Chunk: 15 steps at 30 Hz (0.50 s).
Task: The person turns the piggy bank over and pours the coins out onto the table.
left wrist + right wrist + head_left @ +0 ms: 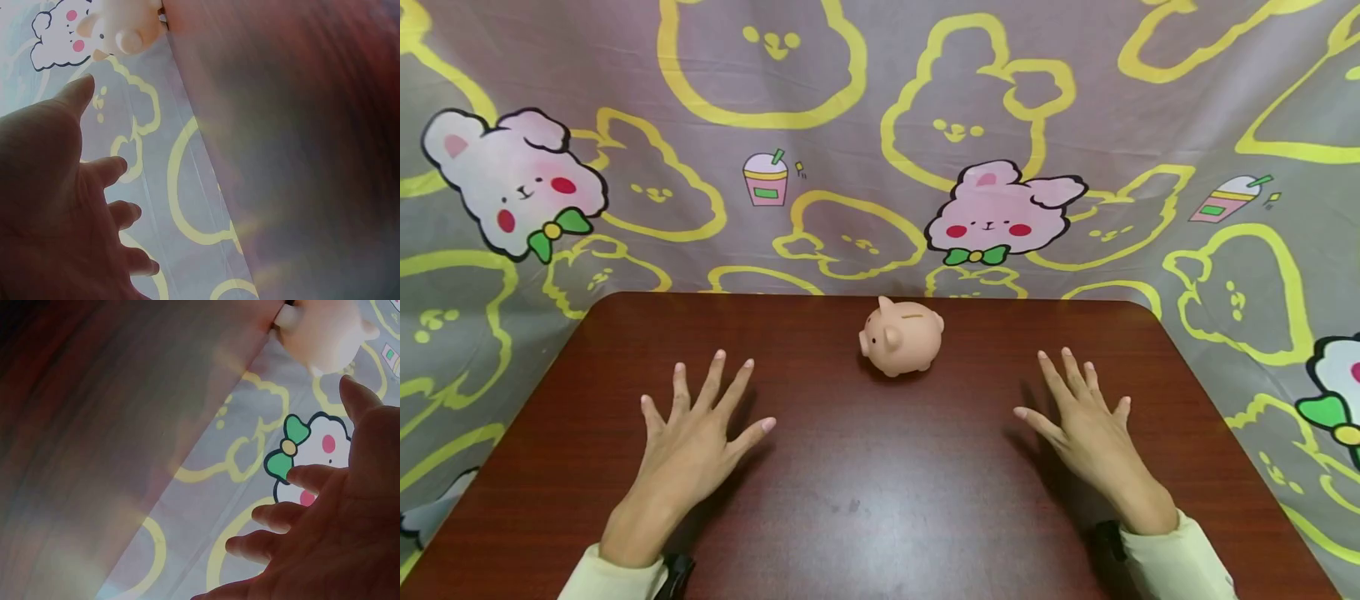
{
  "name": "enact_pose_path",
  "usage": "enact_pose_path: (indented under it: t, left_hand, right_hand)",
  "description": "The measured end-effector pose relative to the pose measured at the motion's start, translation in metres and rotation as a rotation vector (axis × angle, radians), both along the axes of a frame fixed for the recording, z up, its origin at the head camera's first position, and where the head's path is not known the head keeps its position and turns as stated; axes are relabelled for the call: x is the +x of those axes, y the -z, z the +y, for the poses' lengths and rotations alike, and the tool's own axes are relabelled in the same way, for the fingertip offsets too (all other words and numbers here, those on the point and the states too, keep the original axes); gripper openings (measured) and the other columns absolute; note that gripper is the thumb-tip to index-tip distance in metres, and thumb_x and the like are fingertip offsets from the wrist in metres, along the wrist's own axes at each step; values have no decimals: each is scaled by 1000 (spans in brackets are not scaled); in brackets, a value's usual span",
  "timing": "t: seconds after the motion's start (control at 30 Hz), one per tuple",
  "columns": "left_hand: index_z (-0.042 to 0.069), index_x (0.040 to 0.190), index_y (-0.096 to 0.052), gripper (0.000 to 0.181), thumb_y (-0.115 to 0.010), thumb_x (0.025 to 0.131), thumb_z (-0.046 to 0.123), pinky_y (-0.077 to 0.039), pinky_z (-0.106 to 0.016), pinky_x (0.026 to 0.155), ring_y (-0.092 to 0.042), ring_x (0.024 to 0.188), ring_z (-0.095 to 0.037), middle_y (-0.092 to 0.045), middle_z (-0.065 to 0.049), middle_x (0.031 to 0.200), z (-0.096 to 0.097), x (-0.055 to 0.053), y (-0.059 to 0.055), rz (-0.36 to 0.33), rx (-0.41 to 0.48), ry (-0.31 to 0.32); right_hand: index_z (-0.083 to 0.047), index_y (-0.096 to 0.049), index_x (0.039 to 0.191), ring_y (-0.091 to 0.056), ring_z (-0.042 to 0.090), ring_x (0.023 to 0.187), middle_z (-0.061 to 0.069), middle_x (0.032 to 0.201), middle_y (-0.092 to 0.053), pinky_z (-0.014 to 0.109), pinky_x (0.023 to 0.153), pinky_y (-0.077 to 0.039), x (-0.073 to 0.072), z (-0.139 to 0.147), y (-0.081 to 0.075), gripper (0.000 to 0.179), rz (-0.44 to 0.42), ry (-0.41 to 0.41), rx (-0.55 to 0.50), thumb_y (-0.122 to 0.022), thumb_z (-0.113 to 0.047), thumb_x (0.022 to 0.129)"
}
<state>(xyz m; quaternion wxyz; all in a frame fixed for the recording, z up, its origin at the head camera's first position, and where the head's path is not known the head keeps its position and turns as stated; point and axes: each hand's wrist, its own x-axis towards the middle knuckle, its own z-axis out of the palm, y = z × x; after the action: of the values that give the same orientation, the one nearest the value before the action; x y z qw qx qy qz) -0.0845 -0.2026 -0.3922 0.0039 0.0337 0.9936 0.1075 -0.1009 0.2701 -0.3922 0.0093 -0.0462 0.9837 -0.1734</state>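
A pale pink piggy bank (904, 337) stands upright near the table's far edge, its snout toward the left and the coin slot on top. To its left, my left hand (692, 454) is held over the table, palm down, with fingers spread and nothing in it. My right hand (1093, 437) is on the other side, its fingers likewise spread and holding nothing. Both hands are apart from the piggy bank. Part of the piggy bank (122, 28) shows beyond the thumb at the top of the left wrist view, and its rounded body (325, 331) appears at the upper right in the right wrist view.
The dark brown wooden table (880, 517) has rounded far corners. Behind and beside it hangs a grey cloth (850, 158) printed with yellow outlines, rabbit faces and drink cups. Pale sleeves (1180, 562) and dark wrist bands (676, 575) show at both wrists.
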Motion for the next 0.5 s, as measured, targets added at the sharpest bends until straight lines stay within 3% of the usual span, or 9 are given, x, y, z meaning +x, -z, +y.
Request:
enact_pose_path:
  t: [0.5]
  left_hand:
    - [33,169,-15,93,-57,96,71,-4,-89,110,-11,152,-65,-15,-17,175,5,-2,-1,14,22,18]
  right_hand:
    - [-22,-15,170,-13,55,157,22,175,-8,91,106,-12,-1,-17,-3,92,25,-19,-50,-61,-61,100]
